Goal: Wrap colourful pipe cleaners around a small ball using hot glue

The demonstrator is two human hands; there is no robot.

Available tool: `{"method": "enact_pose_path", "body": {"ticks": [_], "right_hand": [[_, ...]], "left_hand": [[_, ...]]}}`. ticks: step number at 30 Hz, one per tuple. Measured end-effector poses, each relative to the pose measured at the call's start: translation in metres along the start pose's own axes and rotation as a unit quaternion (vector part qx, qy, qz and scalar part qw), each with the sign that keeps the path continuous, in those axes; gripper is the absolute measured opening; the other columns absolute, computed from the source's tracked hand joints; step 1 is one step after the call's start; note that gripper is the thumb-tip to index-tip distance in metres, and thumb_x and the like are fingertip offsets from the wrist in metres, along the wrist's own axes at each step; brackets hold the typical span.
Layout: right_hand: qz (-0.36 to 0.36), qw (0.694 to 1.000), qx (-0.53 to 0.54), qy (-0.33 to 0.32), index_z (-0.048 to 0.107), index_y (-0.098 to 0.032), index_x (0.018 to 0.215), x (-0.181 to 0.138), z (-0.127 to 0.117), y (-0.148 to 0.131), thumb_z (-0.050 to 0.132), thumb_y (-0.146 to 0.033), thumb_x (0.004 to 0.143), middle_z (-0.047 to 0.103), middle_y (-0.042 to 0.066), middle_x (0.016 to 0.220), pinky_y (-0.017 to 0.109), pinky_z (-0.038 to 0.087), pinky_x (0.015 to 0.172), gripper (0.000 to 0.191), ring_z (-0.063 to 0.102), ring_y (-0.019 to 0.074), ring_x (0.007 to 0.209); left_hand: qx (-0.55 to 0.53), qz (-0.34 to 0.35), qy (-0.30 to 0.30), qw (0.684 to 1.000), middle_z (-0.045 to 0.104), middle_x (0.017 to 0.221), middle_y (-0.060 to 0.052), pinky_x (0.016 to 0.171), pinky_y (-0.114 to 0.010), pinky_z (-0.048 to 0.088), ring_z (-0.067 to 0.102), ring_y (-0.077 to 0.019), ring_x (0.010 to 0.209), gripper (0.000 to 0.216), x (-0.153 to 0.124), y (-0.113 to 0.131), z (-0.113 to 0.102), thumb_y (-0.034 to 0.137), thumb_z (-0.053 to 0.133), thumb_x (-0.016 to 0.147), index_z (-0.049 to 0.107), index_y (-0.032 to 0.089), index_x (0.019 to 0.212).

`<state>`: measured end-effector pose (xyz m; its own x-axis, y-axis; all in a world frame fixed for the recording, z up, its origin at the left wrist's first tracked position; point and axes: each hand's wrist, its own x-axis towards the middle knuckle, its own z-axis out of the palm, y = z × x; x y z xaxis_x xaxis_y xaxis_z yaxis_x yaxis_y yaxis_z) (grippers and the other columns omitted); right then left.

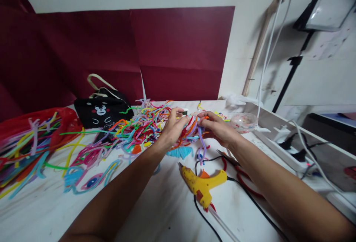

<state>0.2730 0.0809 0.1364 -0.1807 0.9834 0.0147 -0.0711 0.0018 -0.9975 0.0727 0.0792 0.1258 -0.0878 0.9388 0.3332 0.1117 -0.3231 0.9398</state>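
Note:
In the head view, my left hand [174, 128] and my right hand [216, 126] face each other over the table. Their fingers are closed around a bunch of colourful pipe cleaners [192, 128], and a purple one hangs from it below my right fingers. Some fingertips are hidden behind the bunch. A large tangle of pipe cleaners [144, 127] lies just left of and behind my left hand. Under the bunch is a light-blue fringed piece [180, 152]. Nearer to me, a yellow hot glue gun [198, 184] rests on its side with a clear glue stick in it.
Red-handled scissors [244, 177] lie beside my right forearm, near the glue gun's black cord. At left are a red bag [68, 123] of pipe cleaners and a black bag [101, 110]. A clear round dish [244, 122] and a power strip [289, 153] stand at right.

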Motion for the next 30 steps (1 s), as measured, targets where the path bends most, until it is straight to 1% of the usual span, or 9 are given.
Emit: {"method": "enact_pose_path", "body": {"ticks": [3,6,8,13,17,20,23,26,30], "right_hand": [[0.006,1.000,0.028,-0.004,0.065,-0.028,0.117,0.000,-0.001,-0.002,0.082,-0.020,0.082,0.076,-0.004,0.088,0.027,0.063,0.062,0.039,0.076,0.0180,0.071],[0.013,0.998,0.060,-0.010,0.063,-0.028,0.118,0.002,-0.001,-0.002,0.081,-0.021,0.086,0.077,-0.003,0.089,0.026,0.064,0.061,0.038,0.077,0.0181,0.070],[0.019,0.996,0.081,-0.013,0.063,-0.029,0.114,0.004,-0.001,-0.001,0.081,-0.022,0.087,0.076,-0.003,0.088,0.026,0.065,0.060,0.033,0.075,0.0179,0.068],[0.037,0.990,0.133,-0.015,0.067,-0.027,0.103,0.006,0.003,-0.003,0.076,-0.024,0.091,0.072,-0.003,0.081,0.029,0.069,0.059,0.016,0.070,0.0176,0.063],[0.052,0.984,0.170,-0.022,0.072,-0.025,0.098,0.004,0.006,-0.007,0.072,-0.024,0.092,0.076,0.002,0.082,0.030,0.070,0.061,0.006,0.074,0.0198,0.065],[0.066,0.978,0.195,-0.024,0.073,-0.024,0.095,0.004,0.007,-0.009,0.071,-0.022,0.091,0.078,0.005,0.081,0.030,0.070,0.061,0.005,0.075,0.0204,0.064],[0.077,0.973,0.218,-0.026,0.072,-0.023,0.093,0.003,0.009,-0.011,0.069,-0.020,0.093,0.078,0.005,0.080,0.029,0.070,0.061,0.005,0.074,0.0201,0.061],[0.085,0.968,0.236,-0.027,0.074,-0.022,0.094,0.000,0.012,-0.013,0.065,-0.018,0.095,0.080,0.008,0.082,0.030,0.072,0.064,0.010,0.076,0.0206,0.062],[0.092,0.962,0.254,-0.029,0.074,-0.020,0.095,-0.006,0.017,-0.018,0.062,-0.017,0.101,0.080,0.008,0.083,0.028,0.071,0.062,0.014,0.075,0.0189,0.059]], "left_hand": [[0.001,-0.006,0.016,1.000,0.070,0.133,-0.009,0.106,-0.043,0.061,0.075,-0.0289,0.118,0.030,-0.002,0.010,0.000,0.032,0.081,0.094,0.065,0.027,0.118],[-0.015,-0.003,0.009,1.000,0.071,0.127,-0.007,0.095,-0.039,0.063,0.075,-0.0257,0.108,0.029,-0.004,0.017,-0.002,0.037,0.079,0.095,0.061,0.028,0.116],[-0.017,0.000,-0.001,1.000,0.072,0.123,-0.004,0.093,-0.038,0.063,0.074,-0.0243,0.106,0.030,-0.005,0.018,-0.004,0.043,0.077,0.097,0.059,0.029,0.116],[-0.002,0.036,-0.035,0.999,0.075,0.121,-0.004,0.107,-0.041,0.062,0.077,-0.0265,0.120,0.035,-0.009,0.021,-0.012,0.052,0.079,0.097,0.060,0.029,0.116],[0.025,0.077,-0.085,0.993,0.079,0.134,-0.009,0.116,-0.047,0.062,0.077,-0.0321,0.133,0.048,-0.008,0.025,-0.019,0.049,0.088,0.088,0.064,0.027,0.123],[0.048,0.077,-0.125,0.988,0.080,0.141,-0.012,0.120,-0.054,0.062,0.077,-0.0370,0.138,0.063,-0.006,0.029,-0.024,0.046,0.094,0.079,0.066,0.027,0.131],[0.065,0.065,-0.143,0.985,0.079,0.152,-0.014,0.129,-0.060,0.058,0.077,-0.0390,0.144,0.073,-0.006,0.035,-0.028,0.043,0.097,0.075,0.067,0.028,0.140],[0.085,0.062,-0.148,0.983,0.076,0.158,-0.016,0.131,-0.061,0.058,0.075,-0.0392,0.148,0.080,-0.009,0.041,-0.033,0.041,0.100,0.073,0.068,0.028,0.146],[0.136,0.082,-0.132,0.978,0.067,0.170,-0.018,0.130,-0.060,0.059,0.071,-0.0411,0.155,0.084,-0.011,0.047,-0.039,0.040,0.101,0.074,0.070,0.028,0.151]]}}
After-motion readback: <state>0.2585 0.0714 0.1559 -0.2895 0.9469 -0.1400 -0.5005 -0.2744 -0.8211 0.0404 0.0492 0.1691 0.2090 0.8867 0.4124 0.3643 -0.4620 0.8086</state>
